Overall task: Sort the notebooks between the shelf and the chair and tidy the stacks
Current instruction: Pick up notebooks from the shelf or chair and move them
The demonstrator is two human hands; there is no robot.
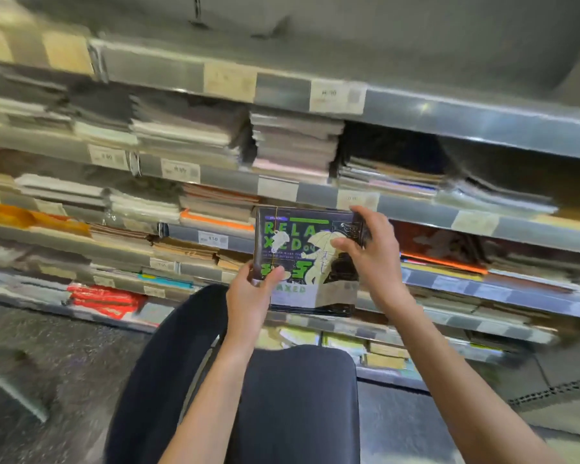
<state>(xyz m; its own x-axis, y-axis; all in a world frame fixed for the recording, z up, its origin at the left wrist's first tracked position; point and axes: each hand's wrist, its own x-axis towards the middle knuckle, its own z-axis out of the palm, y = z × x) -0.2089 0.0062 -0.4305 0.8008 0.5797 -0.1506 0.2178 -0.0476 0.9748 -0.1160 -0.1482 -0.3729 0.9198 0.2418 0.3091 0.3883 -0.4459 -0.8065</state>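
From the head camera, looking down over the person's arms: both hands are up in front of the shelf (416, 212), and between them sits a dark notebook (302, 242) with green lettering and a pale umbrella figure on its cover. The left hand (252, 289) pinches the lower left corner, thumb on the cover. The right hand (369, 249) clasps the upper right edge, fingers curled over the top, thumb pressing the front. So both hands are grasping the notebook, neither free.

The notebook is held upright, face toward the camera, just in front of the shelf edge, above what looks like a stack of matching notebooks (315, 299) on a lower tier. Whether its bottom edge touches that stack, I can't say; the picture is smeared with motion.

The cover glints, so I'd guess a plastic wrap: light, fairly stiff, but slippery under the thumbs. Holding it by opposite corners seems sound; gripping along both side edges would resist sliding better.

Below the arms, the dark chair (298, 396) sits close to the shelf, its seat showing no notebooks. Neighbouring stacks (295, 142) look uneven, edges staggered.
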